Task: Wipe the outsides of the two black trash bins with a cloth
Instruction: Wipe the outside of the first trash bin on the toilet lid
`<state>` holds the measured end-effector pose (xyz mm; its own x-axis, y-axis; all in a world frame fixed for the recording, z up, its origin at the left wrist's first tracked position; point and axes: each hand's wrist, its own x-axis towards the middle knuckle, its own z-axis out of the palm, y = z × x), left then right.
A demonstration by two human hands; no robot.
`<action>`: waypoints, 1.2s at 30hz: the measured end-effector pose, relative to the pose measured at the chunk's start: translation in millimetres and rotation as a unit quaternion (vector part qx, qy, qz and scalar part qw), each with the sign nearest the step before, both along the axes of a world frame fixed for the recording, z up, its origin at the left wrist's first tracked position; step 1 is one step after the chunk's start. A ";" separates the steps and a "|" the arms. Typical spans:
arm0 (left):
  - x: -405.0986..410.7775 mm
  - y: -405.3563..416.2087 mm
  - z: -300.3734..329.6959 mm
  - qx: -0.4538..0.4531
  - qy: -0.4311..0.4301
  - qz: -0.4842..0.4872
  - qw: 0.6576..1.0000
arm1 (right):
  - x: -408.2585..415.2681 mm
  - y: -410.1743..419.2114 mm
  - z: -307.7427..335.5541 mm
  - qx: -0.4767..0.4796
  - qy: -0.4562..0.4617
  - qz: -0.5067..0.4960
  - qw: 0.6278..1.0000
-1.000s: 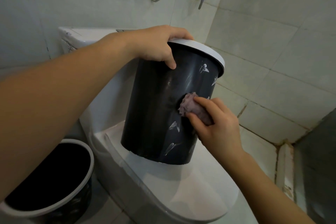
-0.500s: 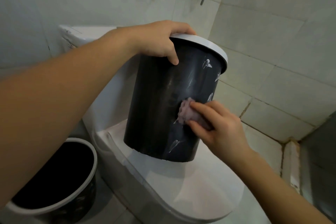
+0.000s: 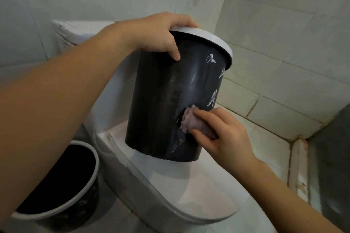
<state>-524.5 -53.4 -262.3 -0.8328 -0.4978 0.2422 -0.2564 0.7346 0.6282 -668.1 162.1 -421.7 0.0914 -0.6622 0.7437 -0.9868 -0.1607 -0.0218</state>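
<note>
1. My right hand [image 3: 225, 134], lower right of the frame, has its fingers [image 3: 205, 114] curled around a bunched pinkish cloth [image 3: 189, 122], pressing it to the bin's lower side.
2. My left hand [image 3: 161, 33], at upper centre, grips the white rim: fingers over the top, thumb down the outside.
3. That black trash bin [image 3: 162, 100] stands mid-frame on the closed toilet lid [image 3: 198, 191], tilted.
4. The second black bin [image 3: 56, 185] sits on the floor at lower left, beside the toilet.
</note>
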 end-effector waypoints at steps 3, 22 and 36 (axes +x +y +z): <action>-0.4 0.3 -0.2 0.001 -0.001 0.001 1.000 | 7.6 3.0 -3.7 0.013 0.002 0.009 1.000; -3.6 6.0 0.5 0.001 0.000 0.007 1.000 | 23.4 6.8 -0.1 0.063 0.114 0.047 0.990; 3.9 5.8 1.6 0.003 0.000 -0.001 1.000 | 13.3 19.2 -11.2 0.084 0.132 0.065 0.986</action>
<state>-520.7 -47.6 -260.6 -0.8336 -0.4977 0.2398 -0.2545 0.7312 0.6329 -654.8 181.4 -432.8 0.3588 -0.7435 0.5643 -0.9331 -0.3017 0.1958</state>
